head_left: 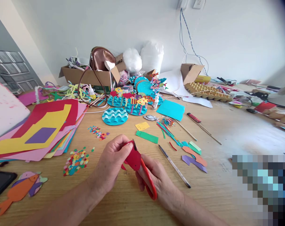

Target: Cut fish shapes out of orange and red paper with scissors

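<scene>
Pinched between the thumb and fingers of my left hand [111, 163] is a piece of red paper [134, 160] with a rounded outline. My right hand [156, 172] grips orange-handled scissors [149, 182], whose dark blade tip pokes out past the paper's upper edge. The paper lies across the blades and hides most of them. Cut paper fish [17, 193] in orange, purple and pink overlap at the lower left. A pile of coloured paper dots [75, 161] sits left of my left hand. Right of my hands lies a pen [174, 166].
Coloured paper sheets [48, 125] are stacked at the left, near a phone [2, 182]. Farther back stand blue wavy discs [115, 116] with paper fish, a glue bottle [155, 103] and a cardboard box [86, 75]. Paper scraps [194, 157] and an egg tray [207, 91] lie to the right.
</scene>
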Demonstrator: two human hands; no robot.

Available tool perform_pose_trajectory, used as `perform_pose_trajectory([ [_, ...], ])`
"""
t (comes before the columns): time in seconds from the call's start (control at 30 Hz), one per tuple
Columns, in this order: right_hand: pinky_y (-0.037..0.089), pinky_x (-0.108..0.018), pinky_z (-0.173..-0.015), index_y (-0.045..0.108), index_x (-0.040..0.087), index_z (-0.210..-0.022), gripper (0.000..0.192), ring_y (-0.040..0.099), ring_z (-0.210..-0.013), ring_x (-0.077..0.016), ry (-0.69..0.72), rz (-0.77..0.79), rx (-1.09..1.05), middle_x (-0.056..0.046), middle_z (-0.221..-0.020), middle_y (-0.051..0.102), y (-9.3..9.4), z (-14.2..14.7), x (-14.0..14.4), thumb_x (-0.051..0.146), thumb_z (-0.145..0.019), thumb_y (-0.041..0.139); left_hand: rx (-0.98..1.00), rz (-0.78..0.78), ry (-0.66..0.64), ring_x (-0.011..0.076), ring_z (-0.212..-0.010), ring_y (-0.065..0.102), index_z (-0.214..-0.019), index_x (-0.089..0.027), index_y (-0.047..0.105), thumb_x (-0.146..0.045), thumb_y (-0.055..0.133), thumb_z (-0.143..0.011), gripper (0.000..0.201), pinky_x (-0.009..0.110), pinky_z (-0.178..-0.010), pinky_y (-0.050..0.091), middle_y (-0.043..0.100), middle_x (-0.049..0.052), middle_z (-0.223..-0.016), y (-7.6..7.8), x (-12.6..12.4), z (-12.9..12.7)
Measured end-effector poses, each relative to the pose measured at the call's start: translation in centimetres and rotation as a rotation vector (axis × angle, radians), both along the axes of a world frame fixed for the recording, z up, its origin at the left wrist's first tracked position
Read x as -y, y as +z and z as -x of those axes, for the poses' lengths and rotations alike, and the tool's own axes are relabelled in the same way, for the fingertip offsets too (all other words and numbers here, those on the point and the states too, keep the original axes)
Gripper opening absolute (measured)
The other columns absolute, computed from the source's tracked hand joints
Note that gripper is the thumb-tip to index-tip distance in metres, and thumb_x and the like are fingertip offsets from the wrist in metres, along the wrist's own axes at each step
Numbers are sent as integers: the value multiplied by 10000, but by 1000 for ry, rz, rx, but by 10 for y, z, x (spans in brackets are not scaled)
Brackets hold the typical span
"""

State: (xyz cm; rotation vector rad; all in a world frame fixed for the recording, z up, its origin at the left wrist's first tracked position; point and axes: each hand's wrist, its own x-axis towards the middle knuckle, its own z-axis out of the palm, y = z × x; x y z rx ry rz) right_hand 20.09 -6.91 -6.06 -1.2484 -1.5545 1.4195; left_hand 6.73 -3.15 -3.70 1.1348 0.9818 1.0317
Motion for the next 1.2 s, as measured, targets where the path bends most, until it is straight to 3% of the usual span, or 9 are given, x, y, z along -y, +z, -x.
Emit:
perform_pose_trajectory([
  [0.53, 279, -181, -375, 392, 197, -603, 478, 353, -405, -70, -23, 3, 44, 58, -458, 391, 5, -3, -3, 632, -802, 401, -90, 11, -93, 102, -469, 446, -630, -184, 503, -306, 526, -755, 176, 202, -423, 315, 486, -42, -524, 8, -5, 7],
  [1.2, 229, -191, -375, 329, 207, -561, 438, 297, -403, -66, 20, -13, -10, 69, -450, 330, 6, -6, -3, 538, -825, 440, -78, 55, -266, 94, -551, 508, -690, -166, 561, -268, 555, -745, 116, 204, -520, 388, 609, -3, -672, 13, -16, 24],
])
